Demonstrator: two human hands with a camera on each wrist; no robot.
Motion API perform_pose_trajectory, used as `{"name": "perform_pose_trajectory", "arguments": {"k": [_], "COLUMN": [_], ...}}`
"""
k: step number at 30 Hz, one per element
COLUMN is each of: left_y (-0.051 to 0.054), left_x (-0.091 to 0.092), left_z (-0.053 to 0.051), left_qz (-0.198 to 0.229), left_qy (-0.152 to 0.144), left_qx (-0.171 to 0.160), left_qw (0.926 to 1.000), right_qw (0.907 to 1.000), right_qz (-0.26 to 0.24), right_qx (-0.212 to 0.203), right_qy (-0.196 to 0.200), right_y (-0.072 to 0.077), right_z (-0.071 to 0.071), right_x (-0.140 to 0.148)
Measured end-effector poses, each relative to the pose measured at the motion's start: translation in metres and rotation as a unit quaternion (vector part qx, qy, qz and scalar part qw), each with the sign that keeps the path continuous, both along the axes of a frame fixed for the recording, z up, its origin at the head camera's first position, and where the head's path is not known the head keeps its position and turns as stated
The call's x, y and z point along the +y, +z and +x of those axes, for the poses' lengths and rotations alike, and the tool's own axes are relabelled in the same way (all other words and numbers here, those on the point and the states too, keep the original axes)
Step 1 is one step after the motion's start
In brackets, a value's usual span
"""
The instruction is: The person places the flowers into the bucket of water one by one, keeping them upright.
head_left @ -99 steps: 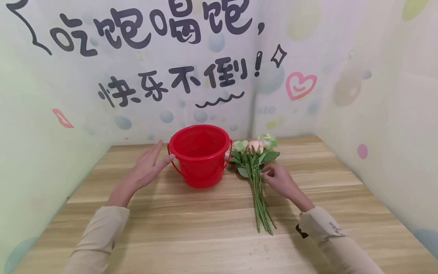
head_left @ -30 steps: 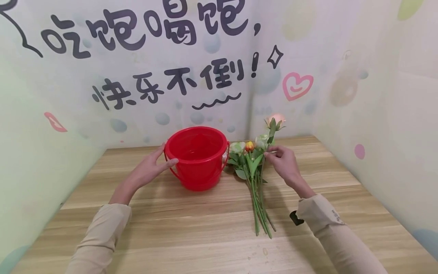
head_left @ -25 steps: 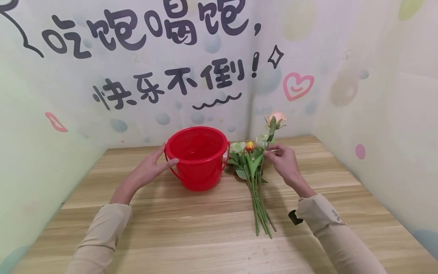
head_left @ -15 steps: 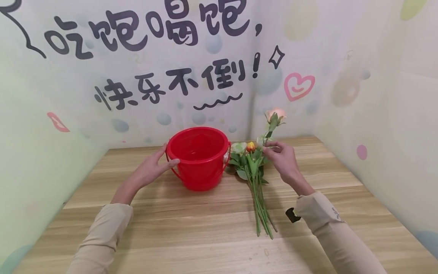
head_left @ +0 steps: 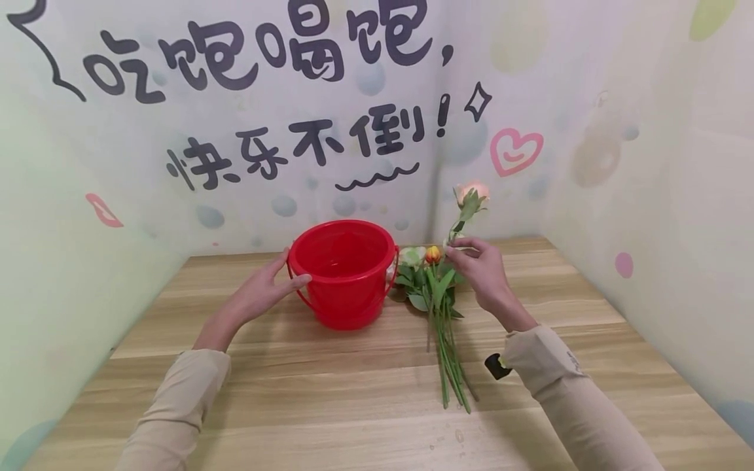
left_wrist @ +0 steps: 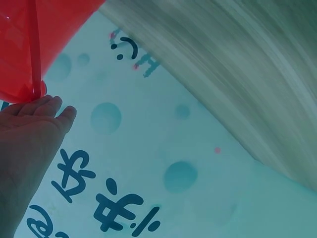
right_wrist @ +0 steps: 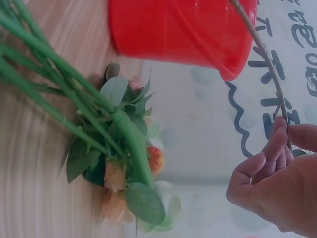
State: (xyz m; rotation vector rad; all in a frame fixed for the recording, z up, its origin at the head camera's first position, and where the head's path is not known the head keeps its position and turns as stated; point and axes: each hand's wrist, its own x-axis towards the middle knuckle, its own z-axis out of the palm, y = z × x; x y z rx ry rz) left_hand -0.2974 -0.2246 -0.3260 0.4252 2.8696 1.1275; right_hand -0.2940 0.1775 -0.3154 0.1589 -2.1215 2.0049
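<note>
At the table's back stands a red bucket (head_left: 347, 294), upright, its handle hanging down. The left hand (head_left: 259, 294) rests on the bucket's left rim with fairly straight fingers; the left wrist view shows the fingertips of this hand (left_wrist: 29, 129) at the bucket (left_wrist: 20, 44). Between thumb and fingers, the right hand (head_left: 485, 275) pinches the stem (right_wrist: 270, 64) of a pale pink rose (head_left: 472, 195), held raised above the table. Under and left of that hand lies a bunch of flowers with green stems (head_left: 450, 360), among them an orange tulip (head_left: 432, 254) and whitish blooms (head_left: 412, 256).
Behind the wooden table (head_left: 330, 399) hangs a pale printed cloth (head_left: 235, 196) with dark lettering and a pink heart. Similar pale walls rise at the left and right. A small black object (head_left: 497, 366) shows at the right sleeve's cuff.
The right hand took hold of the pink rose, which has come up out of the bunch and moved slightly up and left lately. The left hand came onto the bucket's rim and stays there.
</note>
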Motion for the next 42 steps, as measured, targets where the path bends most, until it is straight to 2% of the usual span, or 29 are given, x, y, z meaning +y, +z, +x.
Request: {"name": "perform_pose_trajectory", "arguments": {"k": [4,15,25,42], "left_y": [0.001,0.002,0.001,-0.002], "left_x": [0.0,0.001,0.0,-0.001], "left_z": [0.0,0.0,0.0,-0.001], "left_qz": [0.001,-0.004,0.005,0.002], "left_qy": [0.002,0.001,0.002,0.0], "left_qx": [-0.002,-0.003,-0.003,0.004], "left_qw": [1.0,1.0,1.0,1.0], "right_qw": [1.0,0.9989,0.9989,0.9954], "right_qz": [0.002,-0.038,-0.031,-0.092], "right_qx": [0.008,0.026,0.036,0.02], "right_qy": [-0.003,0.003,-0.001,-0.017], "right_y": [0.002,0.012,0.024,0.029], "right_z": [-0.002,-0.01,-0.016,-0.025], "right_x": [-0.004,-0.022,-0.044,-0.062]}}
